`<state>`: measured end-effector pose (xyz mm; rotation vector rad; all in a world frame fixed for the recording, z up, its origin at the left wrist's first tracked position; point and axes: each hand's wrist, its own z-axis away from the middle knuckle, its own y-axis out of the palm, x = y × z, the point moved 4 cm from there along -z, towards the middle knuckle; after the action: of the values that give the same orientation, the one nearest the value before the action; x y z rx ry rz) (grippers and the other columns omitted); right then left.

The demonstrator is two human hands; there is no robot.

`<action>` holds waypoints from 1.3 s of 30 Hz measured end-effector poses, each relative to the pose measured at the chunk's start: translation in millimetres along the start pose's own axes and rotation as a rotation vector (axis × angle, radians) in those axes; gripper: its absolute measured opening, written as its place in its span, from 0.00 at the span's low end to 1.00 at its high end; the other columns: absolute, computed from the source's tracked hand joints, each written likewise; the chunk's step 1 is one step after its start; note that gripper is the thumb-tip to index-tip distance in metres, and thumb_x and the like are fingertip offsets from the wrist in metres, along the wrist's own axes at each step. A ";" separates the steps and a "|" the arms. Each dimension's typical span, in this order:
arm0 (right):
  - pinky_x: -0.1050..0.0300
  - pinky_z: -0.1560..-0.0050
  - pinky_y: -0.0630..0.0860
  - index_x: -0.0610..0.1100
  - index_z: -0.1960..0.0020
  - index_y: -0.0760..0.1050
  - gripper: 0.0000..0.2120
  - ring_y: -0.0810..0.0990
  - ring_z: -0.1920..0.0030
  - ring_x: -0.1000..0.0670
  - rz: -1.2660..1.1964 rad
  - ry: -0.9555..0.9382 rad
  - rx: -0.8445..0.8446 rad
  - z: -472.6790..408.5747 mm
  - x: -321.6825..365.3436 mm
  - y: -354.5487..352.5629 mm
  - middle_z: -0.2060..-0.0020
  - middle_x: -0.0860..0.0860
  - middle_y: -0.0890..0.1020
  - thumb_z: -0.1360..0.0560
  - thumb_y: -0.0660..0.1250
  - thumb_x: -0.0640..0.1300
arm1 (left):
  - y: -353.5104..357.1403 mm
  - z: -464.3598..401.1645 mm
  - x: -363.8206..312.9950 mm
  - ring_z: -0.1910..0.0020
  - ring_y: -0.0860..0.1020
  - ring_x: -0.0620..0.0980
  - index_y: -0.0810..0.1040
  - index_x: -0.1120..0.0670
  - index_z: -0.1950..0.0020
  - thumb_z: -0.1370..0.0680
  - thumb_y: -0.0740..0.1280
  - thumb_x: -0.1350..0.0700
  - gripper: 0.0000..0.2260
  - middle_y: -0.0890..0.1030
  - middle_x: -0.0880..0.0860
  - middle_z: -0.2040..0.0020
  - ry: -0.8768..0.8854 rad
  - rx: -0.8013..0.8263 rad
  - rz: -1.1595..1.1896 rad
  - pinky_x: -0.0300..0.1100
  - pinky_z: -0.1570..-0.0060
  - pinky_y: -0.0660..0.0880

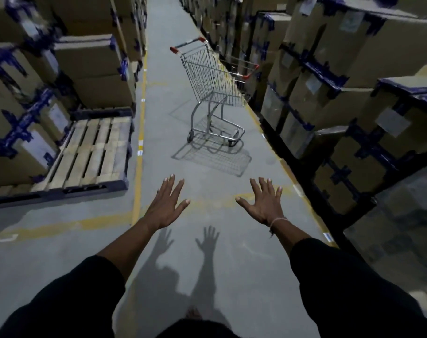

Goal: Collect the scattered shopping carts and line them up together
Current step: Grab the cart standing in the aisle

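A dim warehouse aisle is seen, its grey concrete floor marked with worn yellow lines and walled on both sides by stacked cardboard boxes bound with blue strapping. A single shopping cart is parked down the aisle, well ahead of the person, slightly turned and standing close to the racking on the right. Its red-tipped handle is on the cart's far side, so the basket nose is what faces the camera. To the left of the cart, an empty wooden pallet is held on a low rack shelf. No other cart can be made out.

The step in hand is judged to be the approach. It would be done best if the cart were passed on its left, where the floor is clear, and taken by the handle from behind; both hands should be placed wide on the bar so the castors can be steered off the racking before the cart is turned.

The left hand and the right hand are stretched forward with fingers straight and spread wide; nothing is held or touched by either, and both are well short of the cart.
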<state>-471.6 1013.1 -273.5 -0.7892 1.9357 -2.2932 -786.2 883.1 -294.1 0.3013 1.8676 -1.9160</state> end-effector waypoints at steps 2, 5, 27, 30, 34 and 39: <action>0.33 0.21 0.34 0.53 0.15 0.49 0.51 0.40 0.16 0.43 -0.014 0.009 -0.005 -45.8 22.2 -1.7 0.15 0.48 0.47 0.28 0.50 0.81 | -25.6 -42.4 23.8 0.18 0.34 0.49 0.43 0.42 0.15 0.17 0.52 0.33 0.34 0.34 0.46 0.17 0.005 0.001 -0.008 0.57 0.20 0.45; 0.32 0.21 0.35 0.53 0.15 0.49 0.46 0.40 0.16 0.43 -0.018 0.009 -0.002 -105.4 47.5 4.3 0.15 0.48 0.47 0.24 0.54 0.77 | -55.6 -93.9 47.0 0.18 0.34 0.49 0.44 0.44 0.15 0.17 0.53 0.35 0.34 0.35 0.47 0.16 0.031 -0.007 -0.016 0.53 0.20 0.44; 0.35 0.20 0.39 0.52 0.15 0.53 0.52 0.44 0.16 0.41 -0.050 -0.065 -0.038 -638.1 183.2 -18.9 0.16 0.46 0.52 0.30 0.49 0.81 | -201.6 -558.8 233.2 0.17 0.36 0.50 0.46 0.45 0.15 0.16 0.56 0.36 0.34 0.37 0.49 0.15 -0.002 -0.084 -0.003 0.50 0.19 0.43; 0.35 0.20 0.38 0.52 0.15 0.52 0.53 0.43 0.16 0.41 -0.051 -0.099 -0.037 -694.8 202.2 -26.0 0.15 0.46 0.51 0.32 0.48 0.82 | -214.0 -608.4 251.9 0.17 0.36 0.50 0.46 0.47 0.15 0.16 0.56 0.38 0.34 0.37 0.51 0.16 -0.011 -0.079 0.019 0.52 0.18 0.43; 0.32 0.20 0.38 0.52 0.15 0.53 0.48 0.45 0.16 0.40 -0.009 -0.090 -0.031 -779.5 220.1 -20.4 0.16 0.45 0.53 0.26 0.54 0.78 | -229.8 -679.6 280.9 0.20 0.34 0.45 0.47 0.51 0.15 0.14 0.59 0.43 0.33 0.39 0.53 0.16 0.018 -0.100 0.041 0.44 0.20 0.37; 0.32 0.20 0.38 0.52 0.15 0.54 0.50 0.45 0.16 0.40 -0.008 -0.061 -0.041 -889.0 251.7 -5.7 0.16 0.45 0.52 0.28 0.51 0.80 | -254.6 -787.5 339.7 0.19 0.35 0.46 0.47 0.49 0.15 0.14 0.59 0.42 0.33 0.38 0.52 0.16 0.038 -0.082 0.064 0.46 0.21 0.39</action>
<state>-1044.4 1738.0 -262.1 -0.8615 1.9634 -2.2130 -1318.3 1601.8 -269.8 0.3690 1.9313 -1.7978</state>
